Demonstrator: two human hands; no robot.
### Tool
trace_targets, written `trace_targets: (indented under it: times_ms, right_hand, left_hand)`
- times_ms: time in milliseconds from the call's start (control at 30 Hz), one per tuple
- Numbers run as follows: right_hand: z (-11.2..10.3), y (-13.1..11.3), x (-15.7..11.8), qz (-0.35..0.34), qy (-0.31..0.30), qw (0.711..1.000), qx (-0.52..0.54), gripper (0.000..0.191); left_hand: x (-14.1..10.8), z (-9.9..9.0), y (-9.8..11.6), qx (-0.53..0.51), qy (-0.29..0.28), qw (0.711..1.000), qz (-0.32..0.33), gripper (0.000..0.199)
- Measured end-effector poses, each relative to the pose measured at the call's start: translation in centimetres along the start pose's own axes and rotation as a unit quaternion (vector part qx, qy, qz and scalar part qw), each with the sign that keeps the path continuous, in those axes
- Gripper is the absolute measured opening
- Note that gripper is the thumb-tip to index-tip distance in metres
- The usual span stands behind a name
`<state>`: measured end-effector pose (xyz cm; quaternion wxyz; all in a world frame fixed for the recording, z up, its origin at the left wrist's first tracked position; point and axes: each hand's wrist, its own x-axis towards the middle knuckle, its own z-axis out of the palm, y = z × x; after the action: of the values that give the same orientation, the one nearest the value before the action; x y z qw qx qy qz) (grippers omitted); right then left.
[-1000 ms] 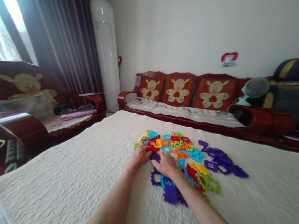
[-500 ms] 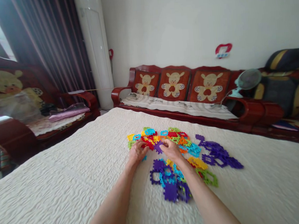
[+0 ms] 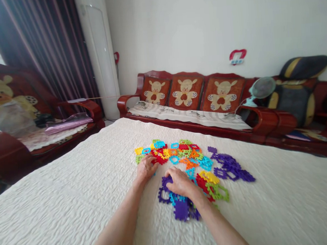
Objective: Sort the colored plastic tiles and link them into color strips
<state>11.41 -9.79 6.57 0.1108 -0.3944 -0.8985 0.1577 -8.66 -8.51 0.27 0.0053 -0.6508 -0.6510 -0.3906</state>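
Observation:
Flat plastic interlocking puzzle pieces with notched edges lie in loose piles on a quilted cover. My left hand (image 3: 146, 168) rests at the left of the far pile, fingers apart and lightly bent, its tips beside the red pieces (image 3: 161, 159). Over the near pile, my right hand (image 3: 179, 182) has its thumb and fingers around a purple puzzle piece (image 3: 165, 181). The hand hides part of that piece. Below it are a purple square piece (image 3: 181, 210) and blue pieces (image 3: 174, 199). Orange pieces (image 3: 189, 163) lie just beyond the right hand.
A separate purple heap (image 3: 232, 166) lies at the right on the cream quilted cover (image 3: 99, 169). Yellow (image 3: 209, 177) and green pieces (image 3: 218, 191) sit beside my right forearm. Behind stands a wooden sofa (image 3: 191, 116) with bear cushions; a fan (image 3: 263, 88) is at its right.
My right hand has moved back toward me from the far pile to the near pile, carrying a purple piece. My left hand stays by the red pieces. The view has shifted slightly.

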Motion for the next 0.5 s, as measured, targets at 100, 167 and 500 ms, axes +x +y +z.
trace_targets:
  times_ms: [100,167,500]
  right_hand:
    - [-0.2,-0.5,-0.1,0.013,-0.019,1.000,-0.015,0.028]
    - [-0.2,-0.7,0.0,0.023,-0.028,0.999,-0.020,0.033]
    - [-1.5,-2.7,0.5,0.037,-0.087,0.994,-0.058,0.034]
  left_hand:
    - [0.0,0.2,-0.2,0.014,0.002,1.000,0.000,0.026]
    - [0.0,0.3,-0.2,0.021,0.000,1.000,0.002,0.026]
    - [-0.1,0.0,0.1,0.023,-0.007,1.000,0.017,0.026]
